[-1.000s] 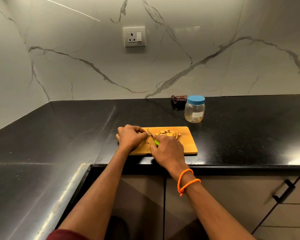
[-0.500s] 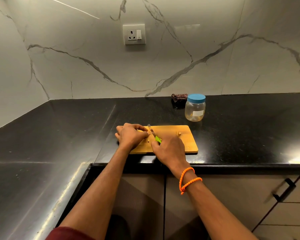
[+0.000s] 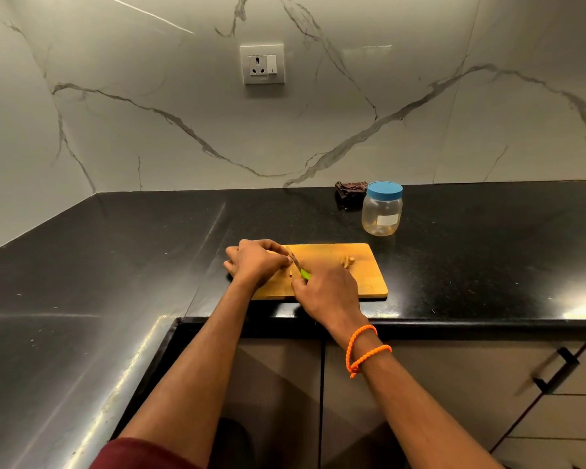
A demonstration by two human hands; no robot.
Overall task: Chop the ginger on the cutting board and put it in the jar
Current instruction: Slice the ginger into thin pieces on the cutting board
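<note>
Right hand (image 3: 327, 292) with knife (image 3: 298, 265) at cutting board (image 3: 369, 279) near edge.

Home kitchen, black countertop (image 3: 487, 252), marble backsplash (image 3: 420, 130), cabinets (image 3: 454, 384)

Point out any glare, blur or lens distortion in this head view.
Head view: bright glare on the black countertop at far right; streaky reflections along its left run; the drawer handle smears with motion blur; wide-angle bending curves the counter edges; the hands and cutting board stay fairly sharp.
</note>
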